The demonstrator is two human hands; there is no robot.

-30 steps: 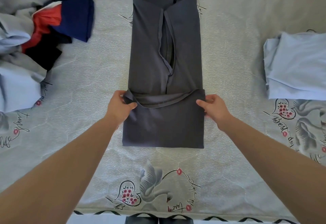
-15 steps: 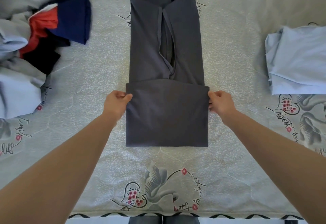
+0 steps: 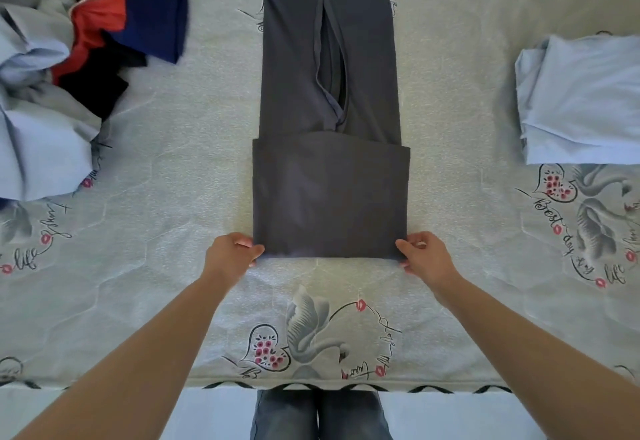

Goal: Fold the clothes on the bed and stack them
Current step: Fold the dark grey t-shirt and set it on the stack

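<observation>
While both hands sit low at the near edge of the bed, the fold is clearly in progress; the left hand at about seven o'clock pinches the near-left corner of the dark grey garment, thumb on top and fingers tucked beneath, and the right hand at five o'clock pinches the matching near-right corner the same way. Gripping both corners at once looks like the sensible choice — it keeps the folded edge straight and the layers square for the next turn away from the body.

Moving up towards centre, the near part of the garment is already doubled into a neat block; beyond it, towards twelve o'clock, the narrow strip runs on with both sides folded inward, their edges meeting near the middle, so there is length left to take in — my read is one or two more folds before it is stack-ready.

Out at three o'clock, well apart, lies the folded light blue garment, presumably the start of the stack; at ten o'clock the unfolded pile waits — pale blue, red, black and navy pieces heaped together, so plenty of the job remains.
</observation>
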